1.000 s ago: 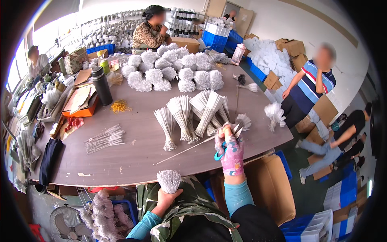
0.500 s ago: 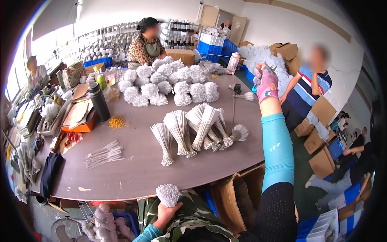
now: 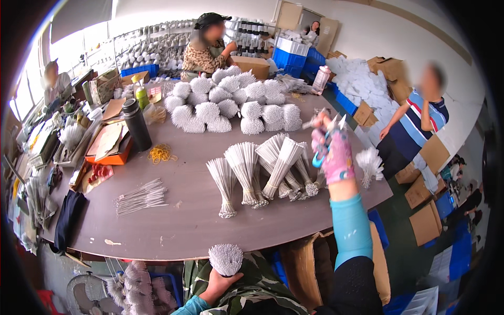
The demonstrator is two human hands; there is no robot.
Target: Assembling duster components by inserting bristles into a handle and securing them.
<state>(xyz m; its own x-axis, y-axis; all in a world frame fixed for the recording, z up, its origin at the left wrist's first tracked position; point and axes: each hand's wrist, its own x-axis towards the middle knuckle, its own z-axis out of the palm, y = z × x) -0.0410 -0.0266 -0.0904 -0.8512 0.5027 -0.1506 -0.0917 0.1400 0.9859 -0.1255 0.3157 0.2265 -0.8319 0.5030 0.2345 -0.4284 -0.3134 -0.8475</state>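
Observation:
Low at the table's front edge, my left hand (image 3: 221,286) is closed round a bundle of thin white-tipped sticks (image 3: 226,259), tips facing up. My right hand (image 3: 333,152), in a pink patterned glove with a teal loop at it, reaches over the right side of the table. Its fingers are blurred, near white pointed pieces (image 3: 339,123), and I cannot make out whether they grip anything. Several tied bundles of white sticks (image 3: 242,170) lie fanned out to its left. Another white bundle (image 3: 369,164) is right of my glove.
Rounded white bundles (image 3: 210,107) are heaped at the back. Loose sticks (image 3: 140,197), yellow rubber bands (image 3: 161,153), a dark flask (image 3: 137,126) and an orange box (image 3: 109,155) lie leftward. A person (image 3: 207,47) is behind the table; another (image 3: 420,113) stands right.
My right hand has drawn back and down toward the table's right part, uncovering the white bundle beside it. My left hand still holds its bundle. The person behind the table has raised a hand.

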